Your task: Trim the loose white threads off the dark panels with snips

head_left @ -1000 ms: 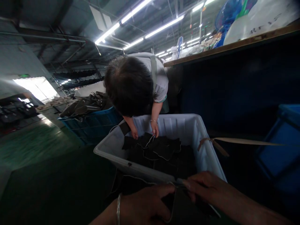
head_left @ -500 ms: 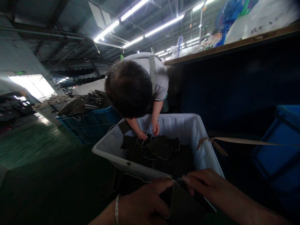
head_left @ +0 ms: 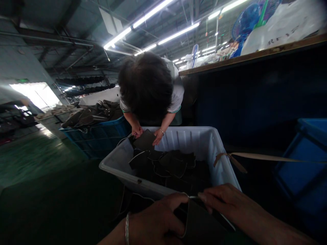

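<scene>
Holding the dark panel [head_left: 204,221] between both hands: left grip [head_left: 162,217] has it between thumb and curled fingers; right grip [head_left: 223,200] pinches a thin pale sliver [head_left: 193,197] at the top corner, can't tell if tool or edging. Risks: loose left hold could let the corner slip; sliver points at the left thumb, so a slip could jab it. Dim light below the grips could hide a fold. White bin [head_left: 191,139] just beyond the grips, near rim blocking forward reach; dark pieces [head_left: 176,165] inside. Co-worker's hands [head_left: 157,136] across it hold another piece [head_left: 144,140]. Tan strap [head_left: 268,157] right of right grip, blue crate [head_left: 304,163] farther right, tabletop [head_left: 255,54] higher up.
</scene>
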A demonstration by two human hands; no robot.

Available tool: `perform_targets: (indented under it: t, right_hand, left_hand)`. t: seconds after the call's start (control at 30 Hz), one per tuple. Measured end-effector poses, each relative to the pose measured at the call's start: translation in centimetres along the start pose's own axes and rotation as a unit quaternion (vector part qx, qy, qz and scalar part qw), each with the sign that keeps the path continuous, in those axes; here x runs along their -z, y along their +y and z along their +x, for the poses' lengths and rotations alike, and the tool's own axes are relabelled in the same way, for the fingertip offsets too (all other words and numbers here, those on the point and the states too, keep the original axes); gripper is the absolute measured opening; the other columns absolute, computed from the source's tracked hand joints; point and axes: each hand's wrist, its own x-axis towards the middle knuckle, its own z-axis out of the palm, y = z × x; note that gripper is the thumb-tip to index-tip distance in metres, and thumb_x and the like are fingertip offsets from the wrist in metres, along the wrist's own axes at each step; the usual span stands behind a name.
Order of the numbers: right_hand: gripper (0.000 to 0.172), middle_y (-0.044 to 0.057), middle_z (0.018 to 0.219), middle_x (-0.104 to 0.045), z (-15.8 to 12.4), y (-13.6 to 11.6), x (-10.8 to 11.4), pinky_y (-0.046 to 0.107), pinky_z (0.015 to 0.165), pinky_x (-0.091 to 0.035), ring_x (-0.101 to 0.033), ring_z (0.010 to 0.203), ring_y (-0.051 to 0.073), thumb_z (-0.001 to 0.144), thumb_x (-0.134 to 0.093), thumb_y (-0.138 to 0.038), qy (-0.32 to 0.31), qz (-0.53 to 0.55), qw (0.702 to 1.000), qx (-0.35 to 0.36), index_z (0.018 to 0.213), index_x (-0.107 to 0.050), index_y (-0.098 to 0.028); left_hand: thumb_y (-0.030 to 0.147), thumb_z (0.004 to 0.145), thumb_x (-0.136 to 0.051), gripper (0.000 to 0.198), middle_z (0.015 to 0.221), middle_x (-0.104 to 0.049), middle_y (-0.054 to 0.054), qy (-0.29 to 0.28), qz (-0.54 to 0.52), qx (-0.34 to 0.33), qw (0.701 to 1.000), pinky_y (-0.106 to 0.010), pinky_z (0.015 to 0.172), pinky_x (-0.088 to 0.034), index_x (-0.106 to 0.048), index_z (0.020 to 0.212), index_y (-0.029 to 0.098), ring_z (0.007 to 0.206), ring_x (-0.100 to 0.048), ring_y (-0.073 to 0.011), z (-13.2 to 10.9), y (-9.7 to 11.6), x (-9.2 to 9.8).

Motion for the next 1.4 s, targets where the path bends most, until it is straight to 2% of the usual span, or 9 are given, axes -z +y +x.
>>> perform_targets:
  t: [0.23,0.4,0.6,0.7,0.8,1.07,1.23,1.4]
  right_hand:
    - [0.062,0.005,0.069,-0.058,0.0,-0.4,0.0,0.029,0.059,-0.034,-0.054,0.068,0.016,0.088,-0.027,-0.067,-0.008,0.013,1.000,0.012,0.070,-0.061,-0.018]
    - [0.059,0.005,0.070,-0.059,0.2,-0.5,0.5,0.029,0.059,-0.034,-0.055,0.069,0.016,0.090,-0.029,-0.063,-0.004,-0.021,1.000,-0.001,0.069,-0.063,-0.019]
    - [0.056,0.004,0.066,-0.058,0.3,0.1,0.4,0.027,0.052,-0.030,-0.051,0.060,0.013,0.090,-0.034,-0.060,-0.035,-0.019,0.999,0.011,0.066,-0.060,-0.017]
    - [0.056,0.004,0.069,-0.060,0.2,0.0,0.1,0.027,0.055,-0.031,-0.053,0.065,0.014,0.091,-0.033,-0.059,-0.021,-0.018,1.000,0.006,0.067,-0.060,-0.017]
    - [0.055,0.004,0.068,-0.058,0.2,-0.3,-0.1,0.027,0.056,-0.031,-0.052,0.065,0.014,0.091,-0.032,-0.058,-0.004,-0.011,1.000,0.009,0.066,-0.059,-0.017]
    - [0.054,0.001,0.062,-0.044,1.1,0.2,-1.1,0.024,0.051,-0.031,-0.040,0.057,0.011,0.086,-0.037,-0.064,-0.023,0.165,0.986,0.026,0.067,-0.054,-0.015]
    - [0.057,0.001,0.060,-0.039,1.5,0.0,-1.6,0.024,0.049,-0.028,-0.035,0.054,0.011,0.079,-0.042,-0.070,-0.020,0.221,0.975,0.006,0.064,-0.050,-0.015]
    - [0.057,-0.002,0.056,-0.033,2.0,-0.2,-1.4,0.023,0.045,-0.021,-0.028,0.050,0.009,0.071,-0.049,-0.073,-0.041,0.272,0.961,-0.017,0.061,-0.044,-0.017]
  left_hand:
    - [0.017,0.075,-0.066,0.008,0.138,-0.042,-0.004,0.018,-0.019,-0.006,1.000,-0.030,0.099,-0.042,-0.064,0.068,0.014,0.121,-0.047,-0.0212,0.1,-0.6,-0.6]
    - [0.022,0.077,-0.064,0.017,0.133,-0.043,-0.006,0.018,-0.005,0.008,1.000,-0.033,0.095,-0.044,-0.059,0.063,0.014,0.121,-0.045,-0.0230,0.1,-0.7,-0.7]
    - [0.017,0.075,-0.066,0.013,0.127,-0.044,-0.005,0.016,0.043,0.005,0.999,-0.030,0.091,-0.044,-0.059,0.065,0.014,0.117,-0.045,-0.0216,0.2,-0.8,-1.0]
    - [0.011,0.070,-0.069,0.016,0.125,-0.044,-0.003,0.017,0.052,0.005,0.998,-0.027,0.087,-0.044,-0.056,0.061,0.013,0.113,-0.047,-0.0202,0.1,-1.1,-1.2]
    - [0.014,0.071,-0.069,0.012,0.124,-0.044,-0.003,0.026,0.045,-0.008,0.999,-0.026,0.089,-0.044,-0.059,0.064,0.014,0.115,-0.046,-0.0201,0.1,-1.2,-1.3]
    - [0.027,0.079,-0.063,0.013,0.125,-0.044,-0.006,0.036,0.043,0.003,0.998,-0.031,0.097,-0.043,-0.064,0.072,0.016,0.117,-0.045,-0.0202,-0.2,-0.9,-0.5]
    - [0.023,0.077,-0.065,0.009,0.128,-0.044,-0.007,0.036,0.026,-0.002,0.999,-0.034,0.101,-0.040,-0.064,0.072,0.015,0.123,-0.041,-0.0224,-0.1,-0.9,-0.3]
    - [0.017,0.073,-0.068,0.015,0.135,-0.041,-0.007,0.039,0.008,-0.010,0.999,-0.033,0.098,-0.042,-0.058,0.063,0.012,0.118,-0.048,-0.0218,0.0,-1.0,0.1]
